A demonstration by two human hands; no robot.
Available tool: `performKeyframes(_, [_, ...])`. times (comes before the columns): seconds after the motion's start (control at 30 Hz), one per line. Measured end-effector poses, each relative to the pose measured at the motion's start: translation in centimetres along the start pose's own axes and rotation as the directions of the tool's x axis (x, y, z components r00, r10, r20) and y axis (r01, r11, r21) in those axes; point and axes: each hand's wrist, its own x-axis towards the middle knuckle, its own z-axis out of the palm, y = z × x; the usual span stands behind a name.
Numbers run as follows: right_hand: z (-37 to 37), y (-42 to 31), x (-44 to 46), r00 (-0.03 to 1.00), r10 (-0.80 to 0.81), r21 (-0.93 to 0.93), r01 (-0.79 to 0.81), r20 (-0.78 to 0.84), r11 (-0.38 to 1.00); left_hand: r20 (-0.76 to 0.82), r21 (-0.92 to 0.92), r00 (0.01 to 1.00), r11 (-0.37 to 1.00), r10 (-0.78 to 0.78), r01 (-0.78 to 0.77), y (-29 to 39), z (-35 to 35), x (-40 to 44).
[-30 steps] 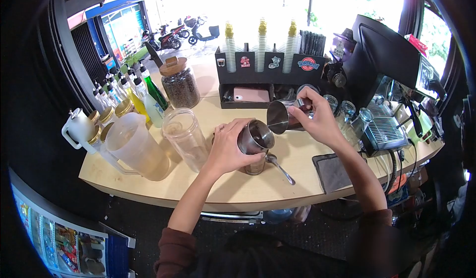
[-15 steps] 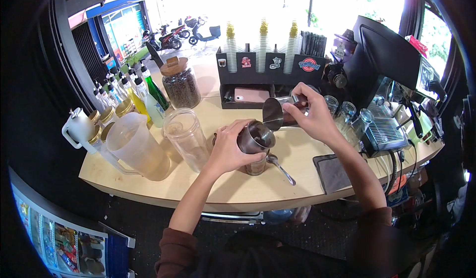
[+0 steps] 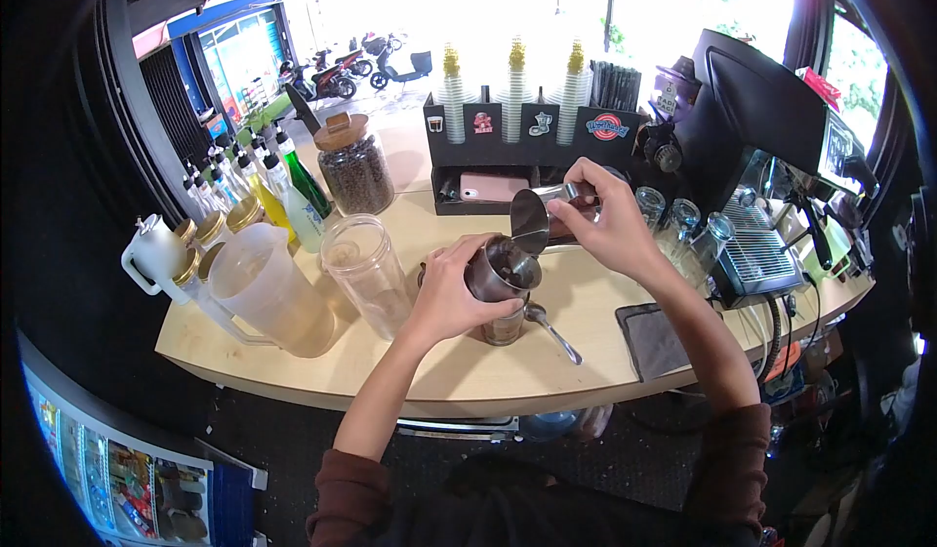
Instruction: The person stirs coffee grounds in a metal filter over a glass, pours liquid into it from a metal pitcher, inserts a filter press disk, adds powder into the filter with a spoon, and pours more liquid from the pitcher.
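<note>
My left hand (image 3: 451,291) is wrapped round a dark metal shaker cup (image 3: 491,272), which tilts a little with its mouth facing up and right. Below it, partly hidden, is a small clear glass (image 3: 504,329); whether the two touch I cannot tell. My right hand (image 3: 607,223) grips a metal pitcher (image 3: 530,219) by its handle side, tipped so that its lip sits at the shaker cup's rim. Dark contents show inside the cup, too dim to name. A metal spoon (image 3: 554,334) lies on the counter just right of the glass.
Left of my hands stand a clear jar (image 3: 369,279), a frosted jug (image 3: 268,298), a coffee bean jar (image 3: 356,171) and several syrup bottles (image 3: 305,178). A black cup organiser (image 3: 532,132) is behind. On the right are glasses (image 3: 680,225), a dark cloth (image 3: 656,340) and an espresso machine (image 3: 766,254).
The pitcher in my right hand has shifted slightly left and tipped further over the shaker cup. My left hand and the cup have barely moved.
</note>
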Motion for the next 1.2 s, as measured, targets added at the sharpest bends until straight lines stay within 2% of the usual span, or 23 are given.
performKeyframes(0.07, [0.0,0.1,0.0,1.000,0.006,-0.005,-0.006,-0.002,1.000,-0.016,0.004,1.000,1.000,0.013,-0.012,-0.1,0.0,0.0])
performKeyframes(0.13, [-0.1,0.5,0.0,0.999,-0.052,-0.133,0.050,-0.014,0.990,-0.023,0.015,1.000,1.000,0.020,-0.020,-0.1,0.0,-0.1])
performKeyframes(0.3, [-0.2,0.0,0.0,0.999,-0.037,-0.081,0.035,-0.024,0.996,-0.036,0.043,0.999,0.999,0.032,-0.030,0.0,-0.1,-0.1])
performKeyframes(0.43, [-0.2,-0.7,0.0,1.000,0.005,0.014,-0.005,0.001,1.000,-0.033,-0.016,0.999,1.000,0.008,-0.009,-0.2,0.2,-0.1])
performKeyframes(0.57, [-0.2,-1.1,0.0,1.000,-0.021,-0.003,0.021,0.019,1.000,-0.043,-0.053,0.999,0.998,-0.023,0.021,0.2,0.4,-0.2])
performKeyframes(0.63, [0.0,-1.3,0.1,0.999,-0.034,0.055,0.034,-0.002,0.998,-0.047,-0.059,0.998,0.997,-0.044,0.042,0.2,0.6,-0.3])
performKeyframes(0.8, [-0.1,-2.0,0.0,0.998,-0.059,0.037,0.057,0.036,0.998,-0.079,-0.038,0.992,0.995,-0.096,0.093,0.5,1.1,-0.6])
performKeyframes(0.87, [-0.2,-2.1,0.0,0.997,-0.073,0.039,0.072,0.035,0.997,-0.093,-0.140,0.988,0.984,-0.126,0.113,0.0,1.6,-0.8])
performKeyframes(0.97, [-0.3,-2.2,-0.1,0.996,-0.074,0.057,0.072,0.038,0.996,-0.120,-0.154,0.987,0.984,-0.104,0.085,-0.2,1.7,-0.9])
performKeyframes(1.07, [-0.5,-1.7,-0.3,0.997,-0.081,-0.040,0.082,0.014,0.996,-0.129,-0.137,0.985,0.986,-0.115,0.097,-0.3,1.8,-1.0])
performKeyframes(1.13, [-0.7,-1.8,-0.6,1.000,0.031,0.152,-0.031,0.003,0.988,-0.129,-0.130,0.985,0.986,-0.118,0.101,-0.3,1.8,-1.0])
performKeyframes(1.2, [-0.8,-0.7,-0.8,0.999,0.019,0.171,-0.014,-0.027,0.985,-0.130,-0.123,0.984,0.987,-0.120,0.105,-0.4,1.7,-1.0])
